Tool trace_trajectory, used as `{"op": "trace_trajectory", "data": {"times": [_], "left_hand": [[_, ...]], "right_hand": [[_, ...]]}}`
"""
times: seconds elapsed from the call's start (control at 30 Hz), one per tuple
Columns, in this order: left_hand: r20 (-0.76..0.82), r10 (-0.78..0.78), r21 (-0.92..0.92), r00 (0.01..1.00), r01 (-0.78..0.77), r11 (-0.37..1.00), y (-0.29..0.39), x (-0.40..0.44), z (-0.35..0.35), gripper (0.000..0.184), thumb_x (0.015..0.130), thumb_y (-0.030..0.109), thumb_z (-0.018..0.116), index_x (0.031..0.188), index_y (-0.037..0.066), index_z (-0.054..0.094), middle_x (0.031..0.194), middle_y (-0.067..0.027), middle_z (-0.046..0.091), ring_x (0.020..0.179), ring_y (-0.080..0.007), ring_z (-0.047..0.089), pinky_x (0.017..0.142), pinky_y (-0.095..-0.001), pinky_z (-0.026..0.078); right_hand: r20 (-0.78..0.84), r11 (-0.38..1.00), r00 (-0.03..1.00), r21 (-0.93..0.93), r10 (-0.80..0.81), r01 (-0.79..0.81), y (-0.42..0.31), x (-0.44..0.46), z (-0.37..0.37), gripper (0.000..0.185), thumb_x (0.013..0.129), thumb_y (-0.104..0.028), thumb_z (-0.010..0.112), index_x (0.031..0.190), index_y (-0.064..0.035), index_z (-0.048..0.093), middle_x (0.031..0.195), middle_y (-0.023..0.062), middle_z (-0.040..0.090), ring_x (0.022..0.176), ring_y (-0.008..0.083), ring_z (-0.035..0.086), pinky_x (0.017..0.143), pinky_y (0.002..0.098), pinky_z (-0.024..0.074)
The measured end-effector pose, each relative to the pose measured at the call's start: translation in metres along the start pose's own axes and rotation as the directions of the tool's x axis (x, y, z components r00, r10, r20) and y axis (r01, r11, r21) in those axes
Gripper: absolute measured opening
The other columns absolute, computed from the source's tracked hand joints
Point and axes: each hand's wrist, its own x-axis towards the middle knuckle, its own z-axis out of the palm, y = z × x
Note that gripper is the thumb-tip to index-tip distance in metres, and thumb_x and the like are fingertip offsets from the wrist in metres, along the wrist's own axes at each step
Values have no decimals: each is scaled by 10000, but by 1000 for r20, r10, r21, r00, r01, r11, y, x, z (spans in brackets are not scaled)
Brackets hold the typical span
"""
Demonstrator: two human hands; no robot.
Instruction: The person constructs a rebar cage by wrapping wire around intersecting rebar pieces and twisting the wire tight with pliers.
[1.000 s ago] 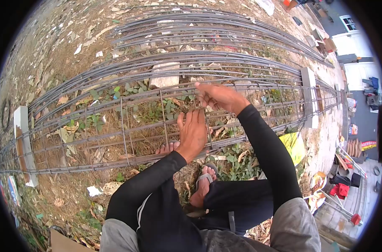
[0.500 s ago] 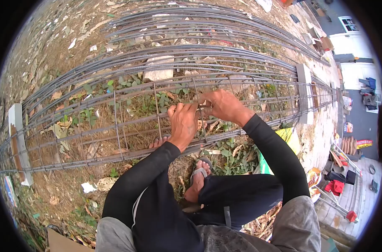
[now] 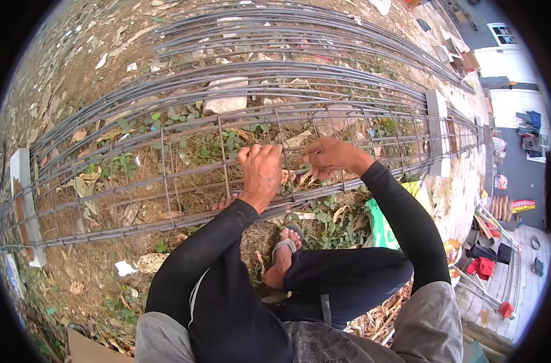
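A long rebar cage (image 3: 223,145) of lengthwise bars and thin cross stirrups stretches from left to right in front of me. My left hand (image 3: 262,175) is closed over one of its lengthwise bars, knuckles up, near a stirrup. Just to its right, my right hand (image 3: 336,157) hovers at the cage with fingers curled and thumb and fingertips close together. Whatever those fingertips hold, if anything, is too small to make out. A narrow gap separates the two hands.
Loose rebar rods (image 3: 275,71) lie in rows beyond the cage. A left support (image 3: 20,166) and a right support (image 3: 437,124) stand under the bars. A green and yellow bag (image 3: 381,224) sits by my right leg. My sandalled foot (image 3: 282,254) is close to the cage.
My right hand has drawn back to the right, away from my left hand, and a gap has opened between them. My left hand stays at nearly the same place on the cage.
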Motion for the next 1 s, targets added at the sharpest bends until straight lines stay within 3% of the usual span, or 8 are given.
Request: {"op": "trace_trajectory", "data": {"times": [0.17, 0.27, 0.3, 0.4, 0.57, 0.77, 0.97, 1.0], "left_hand": [[4, 4, 10, 1000, -4, 1000, 0, 1, -2, 235, 914, 95, 691, 1143, 43, 712, 993, -84, 693, 988, -262, 592, 983, -460, 335], [6, 4, -5, 1000, -4, 1000, -2, -3, 2, 235, 927, 109, 691, 1151, 42, 710, 981, -82, 685, 980, -262, 589, 984, -458, 329], [1, 9, -11, 1000, -8, 1000, -1, -2, 1, 237, 927, 109, 690, 1153, 41, 710, 982, -83, 684, 981, -262, 588, 985, -458, 328], [16, -1, -16, 1000, 1, 1000, -2, -1, 0, 241, 930, 110, 684, 1158, 38, 710, 994, -83, 683, 993, -257, 586, 986, -454, 327], [7, -2, -1, 1000, 2, 1000, -1, -2, 4, 250, 926, 118, 686, 1160, 37, 717, 989, -69, 687, 1001, -250, 592, 991, -445, 324], [13, 8, 28, 1000, -8, 1000, -2, -1, 5, 239, 921, 126, 697, 1145, 47, 721, 1021, -56, 693, 1032, -242, 590, 997, -458, 328], [0, -2, 26, 1000, 2, 1000, -4, -1, 8, 255, 911, 134, 700, 1152, 52, 725, 1028, -58, 708, 1032, -237, 608, 995, -444, 317], [3, -4, 25, 1000, 4, 1000, -5, -2, 8, 255, 912, 133, 700, 1152, 51, 723, 1029, -58, 707, 1033, -237, 608, 993, -444, 318]], "right_hand": [[-188, 684, 910, -718, -368, 129, 20, -1, 34, 255, 1016, -241, 613, 1217, -127, 720, 921, 172, 747, 726, 357, 709, 706, 420, 566], [-387, 835, 854, -542, -348, 95, 22, -25, 45, 287, 1025, -302, 606, 1183, -91, 721, 927, 219, 733, 743, 425, 679, 688, 442, 549], [-483, 891, 813, -444, -326, 93, 19, -41, 46, 324, 1043, -318, 577, 1136, -50, 734, 826, 186, 734, 664, 327, 684, 624, 399, 537], [-553, 978, 816, 201, 168, -65, 53, -86, 68, 351, 1058, -320, 557, 1148, -24, 724, 739, 104, 696, 610, 190, 645, 584, 320, 521], [16, 391, 902, 898, 431, -203, 96, -68, 237, 458, 1033, -348, 627, 1371, -48, 552, 965, 56, 666, 822, 164, 655, 707, 322, 572], [116, -123, 754, 991, 647, -46, 111, 57, 302, 572, 945, -440, 749, 1276, -18, 548, 1095, 106, 576, 998, 283, 614, 850, 487, 547], [27, -25, 710, 1000, 704, -13, 108, 64, 303, 377, 905, -348, 780, 1004, -41, 584, 952, 102, 564, 856, 281, 604, 745, 463, 517], [-96, 141, 762, 990, 641, 6, 126, 69, 315, 348, 912, -333, 749, 1002, -47, 572, 929, 107, 569, 828, 275, 600, 731, 453, 515]]}}
